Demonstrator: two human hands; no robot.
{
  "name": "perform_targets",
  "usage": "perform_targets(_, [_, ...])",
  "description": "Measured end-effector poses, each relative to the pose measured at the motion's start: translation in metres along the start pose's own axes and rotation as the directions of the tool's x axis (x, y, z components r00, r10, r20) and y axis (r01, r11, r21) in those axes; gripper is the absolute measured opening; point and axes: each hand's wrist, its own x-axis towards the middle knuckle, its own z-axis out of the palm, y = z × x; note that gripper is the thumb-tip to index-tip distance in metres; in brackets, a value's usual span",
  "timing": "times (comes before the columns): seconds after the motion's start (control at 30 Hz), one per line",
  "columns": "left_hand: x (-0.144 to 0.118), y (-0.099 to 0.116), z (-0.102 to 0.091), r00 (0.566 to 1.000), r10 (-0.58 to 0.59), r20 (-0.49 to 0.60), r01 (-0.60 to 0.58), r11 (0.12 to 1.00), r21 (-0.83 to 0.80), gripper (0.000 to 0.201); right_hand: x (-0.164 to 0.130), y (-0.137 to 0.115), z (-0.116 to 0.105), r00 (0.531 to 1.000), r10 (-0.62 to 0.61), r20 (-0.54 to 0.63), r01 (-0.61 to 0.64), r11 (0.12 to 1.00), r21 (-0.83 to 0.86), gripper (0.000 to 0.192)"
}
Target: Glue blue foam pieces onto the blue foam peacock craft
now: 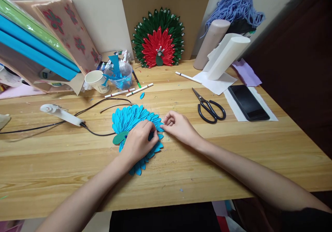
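No text, brand or number can be read anywhere. The boxes point(50, 76) under the blue foam sheets point(36, 48) carry green label patches, perhaps printed, but they are too small and blurred to make out.

The left hand point(140, 140) covers the middle of the round blue paper-petal fan point(129, 119), hiding what its fingertips pinch there. The stacked blue and green foam sheets point(33, 41) run off the left edge. The small bottles behind the clear plastic cup point(121, 76) are too crowded to tell apart.

Home craft desk: scissors point(209, 108), paper rolls point(38, 41), yarn point(234, 8).
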Motion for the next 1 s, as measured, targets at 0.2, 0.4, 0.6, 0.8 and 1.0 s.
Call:
perform_targets(0.2, [0.000,0.001,-0.001,1.000,0.002,0.002,-0.002,1.000,-0.004,0.009,0.000,0.001,-0.010,0.994,0.062,0.085,-0.066,0.997,0.044,0.021])
perform_targets(0.4, [-0.001,0.000,0.000,1.000,0.008,-0.011,-0.008,1.000,-0.002,0.009,0.002,0.001,-0.008,0.992,0.080,0.098,-0.085,0.995,0.050,0.020])
perform_targets(0.6, [-0.001,0.001,-0.001,1.000,0.005,0.003,-0.005,1.000,0.016,0.009,0.005,0.004,-0.007,0.994,0.077,0.083,-0.077,0.997,0.002,0.018])
perform_targets(0.8, [-0.002,0.001,-0.002,0.999,0.023,0.035,-0.024,0.999,0.046,0.011,0.006,0.003,-0.009,0.992,0.057,0.114,-0.051,0.997,-0.053,0.015])
perform_targets(1.0, [-0.002,0.000,-0.001,0.998,0.037,0.055,-0.041,0.997,0.066,0.011,0.003,-0.008,-0.016,0.977,-0.033,0.210,0.059,0.991,-0.122,0.003])
